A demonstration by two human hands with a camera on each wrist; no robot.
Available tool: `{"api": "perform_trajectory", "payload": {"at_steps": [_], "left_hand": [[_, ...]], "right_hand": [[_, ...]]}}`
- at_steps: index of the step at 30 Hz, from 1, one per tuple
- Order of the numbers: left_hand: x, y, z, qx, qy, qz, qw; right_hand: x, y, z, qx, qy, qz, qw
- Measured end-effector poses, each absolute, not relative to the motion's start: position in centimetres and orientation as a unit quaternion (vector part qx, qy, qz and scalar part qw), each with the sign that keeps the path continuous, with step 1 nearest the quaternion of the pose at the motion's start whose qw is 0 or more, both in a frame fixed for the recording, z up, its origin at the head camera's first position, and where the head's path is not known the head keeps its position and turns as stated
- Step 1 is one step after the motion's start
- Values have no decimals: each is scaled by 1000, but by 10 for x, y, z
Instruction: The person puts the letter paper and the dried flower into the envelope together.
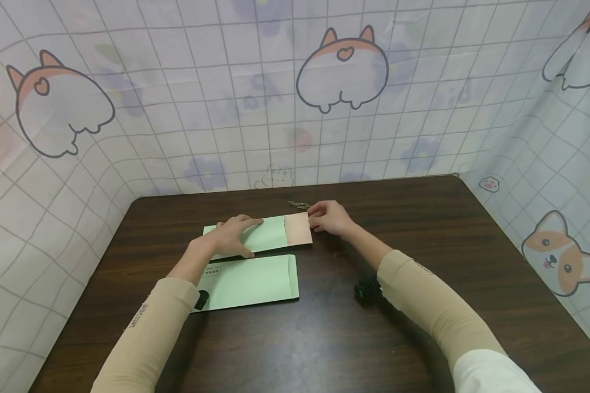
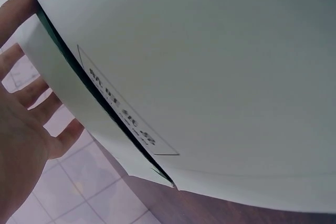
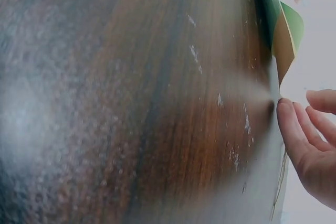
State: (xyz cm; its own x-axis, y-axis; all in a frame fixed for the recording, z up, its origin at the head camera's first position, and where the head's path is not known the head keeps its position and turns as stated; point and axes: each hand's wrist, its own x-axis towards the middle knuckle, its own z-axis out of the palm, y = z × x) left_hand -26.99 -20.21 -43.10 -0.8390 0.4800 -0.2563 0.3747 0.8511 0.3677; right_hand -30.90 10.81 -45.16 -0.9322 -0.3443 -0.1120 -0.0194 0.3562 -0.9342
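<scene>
A light green envelope (image 1: 270,232) lies towards the back of the table, its beige-lined flap (image 1: 299,229) folded out to the right. My left hand (image 1: 228,236) rests across this envelope, thumb at its near edge and fingers spread over the top. At the flap's right end is my right hand (image 1: 330,217), fingers bent loosely. The right wrist view shows the curled flap (image 3: 284,45) just beyond those fingertips, with a gap between thumb and fingers. A second green envelope (image 1: 248,284) with a printed label (image 1: 212,271) lies nearer, under the left wrist.
A small dried sprig (image 1: 299,205) lies behind the flap, close to the right fingers. Black wrist devices show below each sleeve, the right one (image 1: 367,290) low over the dark wooden table (image 1: 324,349). A patterned curtain (image 1: 255,125) hangs behind the table.
</scene>
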Motion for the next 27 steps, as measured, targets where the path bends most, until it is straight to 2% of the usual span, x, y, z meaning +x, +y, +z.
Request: {"api": "perform_trajectory", "payload": {"at_steps": [27], "left_hand": [[-269, -201, -430, 225, 946, 155, 173]], "right_hand": [[-304, 92, -453, -143, 798, -560, 170]]}}
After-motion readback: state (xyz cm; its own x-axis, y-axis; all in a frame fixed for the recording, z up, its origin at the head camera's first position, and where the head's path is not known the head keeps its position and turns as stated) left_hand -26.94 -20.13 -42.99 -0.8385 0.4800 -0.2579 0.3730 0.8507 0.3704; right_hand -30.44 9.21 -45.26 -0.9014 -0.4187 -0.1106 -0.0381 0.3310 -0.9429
